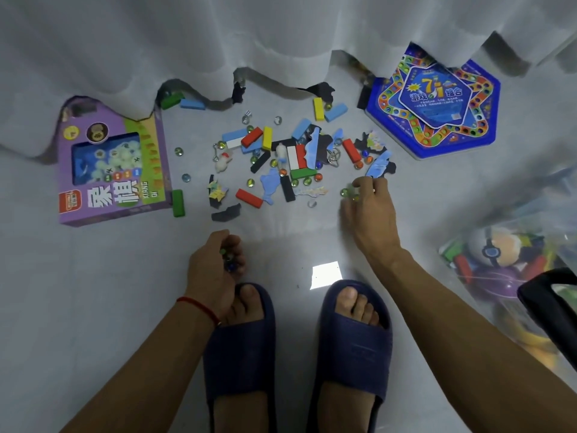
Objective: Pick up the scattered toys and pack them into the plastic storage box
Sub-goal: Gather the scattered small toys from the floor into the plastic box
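Scattered toys cover the floor ahead: coloured wooden blocks such as a red block (249, 198), glass marbles, puzzle pieces and small figures. My left hand (215, 264) is cupped low near my left foot, closed around several marbles. My right hand (368, 203) reaches forward to the pile's right edge, fingertips on marbles (345, 192) on the floor. The clear plastic storage box (512, 276) stands at the right, with a plush ball and coloured toys inside.
A purple chess game box (115, 170) lies at the left, a blue hexagonal game board (434, 110) at the far right. A white curtain (249, 42) hangs over the far edge of the toys. My feet in dark blue slippers (240, 348) stand below.
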The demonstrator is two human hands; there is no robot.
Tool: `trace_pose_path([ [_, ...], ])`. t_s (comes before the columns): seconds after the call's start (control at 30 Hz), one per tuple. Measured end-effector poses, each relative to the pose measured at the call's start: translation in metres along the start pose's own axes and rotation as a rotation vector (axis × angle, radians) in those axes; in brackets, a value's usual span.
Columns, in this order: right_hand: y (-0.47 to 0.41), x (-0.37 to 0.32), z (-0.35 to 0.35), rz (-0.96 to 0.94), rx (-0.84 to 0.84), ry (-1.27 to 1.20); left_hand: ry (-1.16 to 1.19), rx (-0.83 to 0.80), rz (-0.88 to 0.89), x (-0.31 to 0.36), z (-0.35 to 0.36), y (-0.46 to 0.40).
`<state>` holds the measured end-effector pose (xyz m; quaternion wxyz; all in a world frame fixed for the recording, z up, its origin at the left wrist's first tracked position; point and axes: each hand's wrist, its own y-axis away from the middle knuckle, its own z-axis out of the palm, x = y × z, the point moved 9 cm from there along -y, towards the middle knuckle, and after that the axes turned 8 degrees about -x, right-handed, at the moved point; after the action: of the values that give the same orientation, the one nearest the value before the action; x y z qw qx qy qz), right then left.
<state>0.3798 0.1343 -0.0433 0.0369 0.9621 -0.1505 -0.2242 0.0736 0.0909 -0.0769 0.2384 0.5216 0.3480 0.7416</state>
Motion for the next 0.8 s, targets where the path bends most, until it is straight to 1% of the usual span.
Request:
trace_pose_path([
  [0.07,-0.002,-0.009,0.003,-0.056,-0.012,0.026,-0.045,0.079,0.053,0.006,-0.011,-0.002],
  [0.17,-0.005,-0.020,0.014,-0.158,-0.086,0.134,-0.200,0.237,0.153,0.021,-0.035,-0.002],
  [0.23,-0.006,-0.021,0.017,-0.157,-0.113,0.117,-0.251,0.298,0.150,0.024,-0.051,-0.004],
  [0.3,-0.001,-0.030,0.019,-0.177,-0.128,0.045,-0.338,0.307,0.151,0.025,-0.061,-0.010],
  [0.43,0.022,-0.091,0.030,-0.411,-0.178,-0.043,-0.649,0.306,0.223,0.035,-0.058,-0.016],
  [0.57,0.032,-0.146,0.067,-0.591,-0.265,0.073,-1.026,0.309,0.343,0.055,-0.032,-0.015],
  [0.7,0.037,-0.165,0.091,-0.684,-0.357,0.103,-1.472,0.251,0.402,0.057,-0.013,-0.031],
  [0.77,0.040,-0.169,0.093,-0.713,-0.364,0.128,-1.624,0.238,0.408,0.055,-0.006,-0.036],
  [0.8,0.042,-0.170,0.094,-0.714,-0.363,0.132,-1.646,0.227,0.397,0.054,-0.004,-0.037],
])
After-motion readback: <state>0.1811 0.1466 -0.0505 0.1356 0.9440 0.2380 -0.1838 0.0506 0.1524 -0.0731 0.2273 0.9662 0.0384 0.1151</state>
